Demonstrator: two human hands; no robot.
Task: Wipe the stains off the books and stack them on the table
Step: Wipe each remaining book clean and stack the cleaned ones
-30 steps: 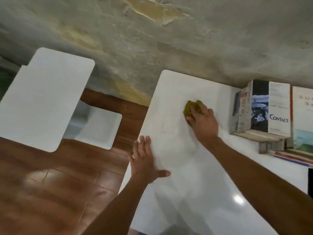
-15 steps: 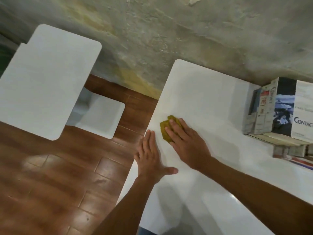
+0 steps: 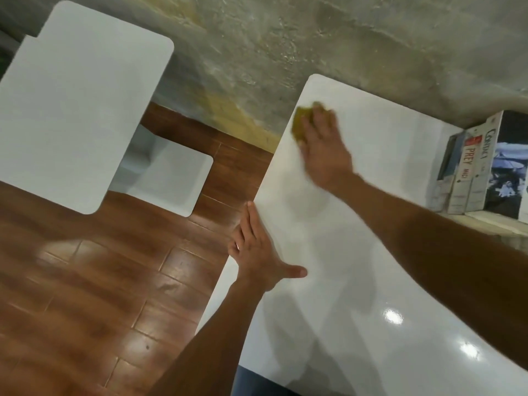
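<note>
A second white table (image 3: 77,110) is seen at far left, over the wooden floor (image 3: 85,281). The left hand (image 3: 257,252) is laid flat on the left edge of the white table (image 3: 357,281), fingers straight, thumb spread. The right hand (image 3: 323,150) is pressed on a yellow-green cloth (image 3: 300,121) near the far left corner, fingers extended. The books (image 3: 480,170) are located at far right on this table, upright and side by side.

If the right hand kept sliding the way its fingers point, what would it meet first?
The right hand, pressing the yellow cloth, points at the table's far left corner. Nothing lies between; past the edge stands the rough wall, though depth is unclear.
</note>
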